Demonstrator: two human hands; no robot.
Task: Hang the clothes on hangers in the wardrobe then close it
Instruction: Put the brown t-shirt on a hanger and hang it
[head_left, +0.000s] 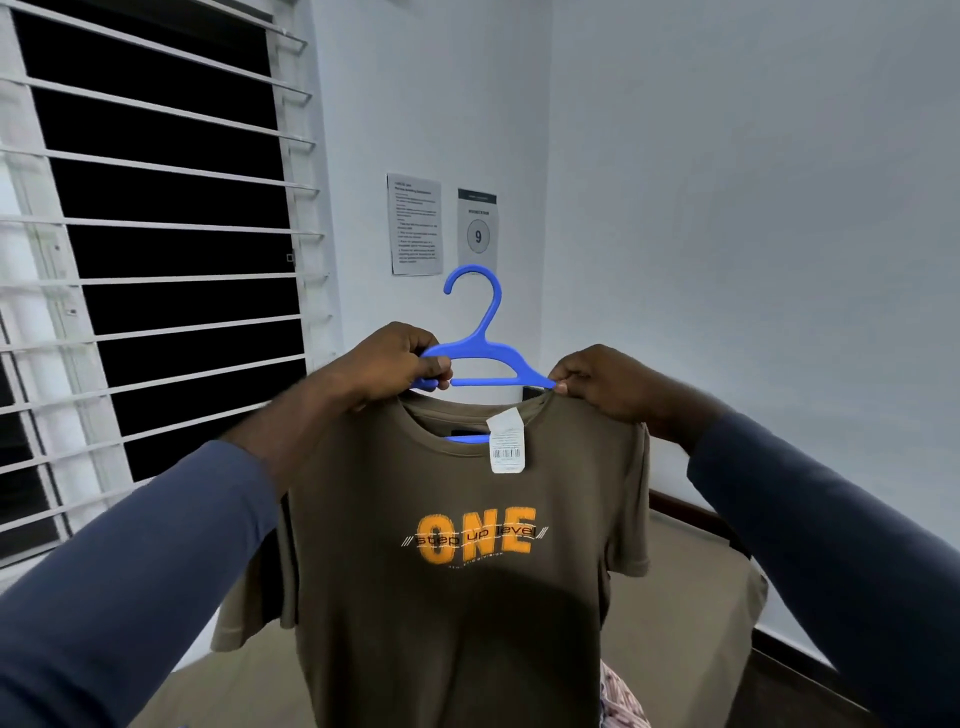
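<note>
An olive-brown T-shirt (457, 597) with an orange "ONE" print hangs in front of me, a white tag at its collar. A blue plastic hanger (485, 351) sits partly inside the neck opening, hook up. My left hand (400, 364) grips the hanger's left arm together with the shirt's left shoulder. My right hand (608, 382) pinches the right shoulder of the shirt at the hanger's right tip. No wardrobe is in view.
A barred window (156, 249) fills the left. Two paper notices (441, 226) are stuck on the wall behind the hanger. A bed with a beige sheet (691, 597) lies below, with a patterned cloth (621, 696) at its near edge.
</note>
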